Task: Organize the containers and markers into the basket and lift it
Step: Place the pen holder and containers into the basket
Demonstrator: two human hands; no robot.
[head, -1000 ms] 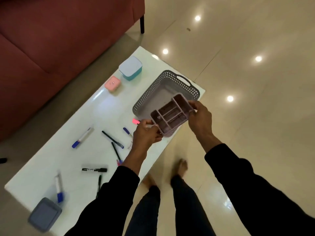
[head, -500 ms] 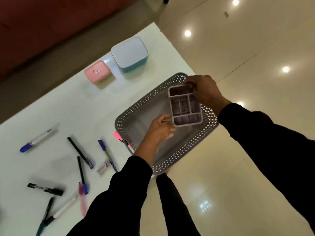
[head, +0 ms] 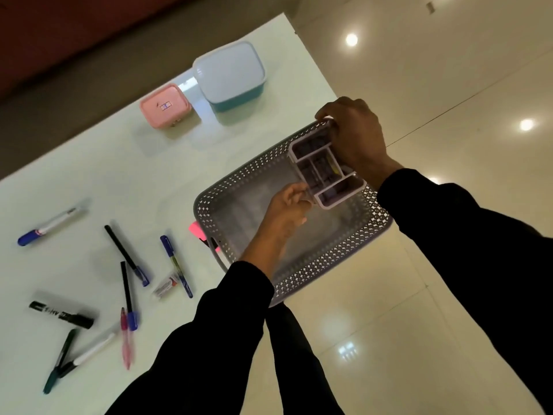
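A grey perforated basket (head: 326, 262) sits at the table's right edge, partly overhanging it. Inside its far right corner is a pale purple divided organiser (head: 326, 172). My right hand (head: 356, 136) grips the organiser's far end from above. My left hand (head: 287, 208) reaches into the basket and holds the organiser's near end. Loose markers and pens lie to the left: a blue-capped white marker (head: 49, 226), a black marker (head: 61, 314), a blue pen (head: 176, 266), a pink pen (head: 125, 336). A pink box (head: 166, 105) and a teal box with a white lid (head: 230, 74) stand at the back.
The white table (head: 119, 181) ends just right of the basket, with a glossy tiled floor (head: 434, 295) beyond. A small eraser (head: 164, 287) lies among the pens, and a pink item (head: 197, 232) peeks from behind the basket. My legs stand below the table edge.
Both hands carried the organiser from above the table's edge into the basket and lowered it toward the far right corner. The camera moved closer over the table.
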